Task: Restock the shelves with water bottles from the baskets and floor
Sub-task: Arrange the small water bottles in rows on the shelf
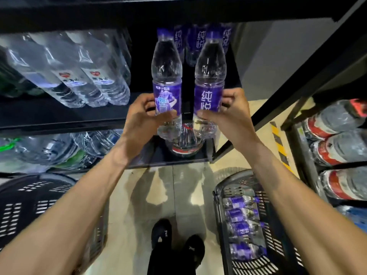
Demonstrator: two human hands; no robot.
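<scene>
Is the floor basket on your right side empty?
No, the right basket holds at least four purple-labelled bottles lying on their sides.

2 hands: left hand, right hand. 2 held purple bottles, one per hand: left bottle, right bottle. Back-row purple bottles on the shelf: at least 3, exact count unclear. 2 baskets: left basket, right basket. 4 basket bottles lie in the right one. 2 shoes. 3 red-label bottles on the right rack.

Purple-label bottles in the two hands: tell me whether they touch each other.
Apart. Head view shows a dark gap between left bottle and right bottle.
</scene>
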